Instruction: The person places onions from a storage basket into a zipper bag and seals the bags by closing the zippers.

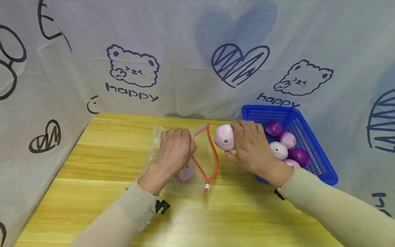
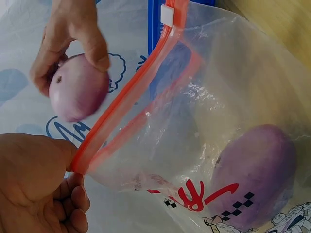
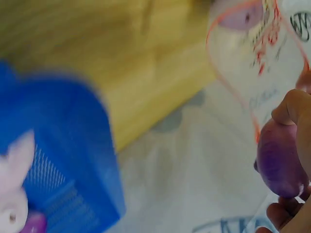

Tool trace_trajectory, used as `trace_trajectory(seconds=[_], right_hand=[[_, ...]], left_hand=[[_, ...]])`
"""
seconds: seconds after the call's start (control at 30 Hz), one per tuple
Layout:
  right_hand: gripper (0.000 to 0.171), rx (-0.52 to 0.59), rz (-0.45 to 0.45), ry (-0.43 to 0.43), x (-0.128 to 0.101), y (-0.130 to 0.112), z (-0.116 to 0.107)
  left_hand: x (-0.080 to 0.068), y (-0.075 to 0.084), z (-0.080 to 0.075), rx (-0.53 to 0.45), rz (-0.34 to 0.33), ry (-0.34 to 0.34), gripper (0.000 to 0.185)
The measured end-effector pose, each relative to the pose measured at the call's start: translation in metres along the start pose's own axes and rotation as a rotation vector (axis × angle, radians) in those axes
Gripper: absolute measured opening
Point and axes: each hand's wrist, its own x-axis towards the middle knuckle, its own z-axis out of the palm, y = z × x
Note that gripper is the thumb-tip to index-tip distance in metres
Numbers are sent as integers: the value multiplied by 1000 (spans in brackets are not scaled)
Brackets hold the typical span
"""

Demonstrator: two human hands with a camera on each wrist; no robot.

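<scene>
My left hand [image 1: 176,147] pinches the rim of a clear zip bag [image 2: 194,131] between thumb and curled fingers. Its orange-red zipper edge [image 1: 215,151] gapes towards the right, with a white slider [image 2: 167,15] at one end. Inside the bag lies one purple onion [image 2: 257,174], seen through the printed plastic. My right hand [image 1: 251,147] grips a pale purple onion [image 1: 224,137], held just right of the bag's mouth. In the right wrist view the held onion [image 3: 282,158] shows a darker purple side, partly covered by fingers.
A blue plastic basket [image 1: 321,154] stands at the right of the wooden table [image 1: 102,192], holding several more onions [image 1: 298,157], some pale and some dark purple. A white cloth [image 1: 182,79] with bear and heart drawings hangs behind the table and along its left side.
</scene>
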Motion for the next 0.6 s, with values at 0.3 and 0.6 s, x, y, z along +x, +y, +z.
trace_trajectory(seconds=[0.3,0.6], right_hand=[[83,33,-17,-158,-1,-40,21],[64,-54,39,-145,11,-58,35]], left_hand=[[0,2,0,11,20,23,20],[4,9,-13,-61,-33,-92,25]])
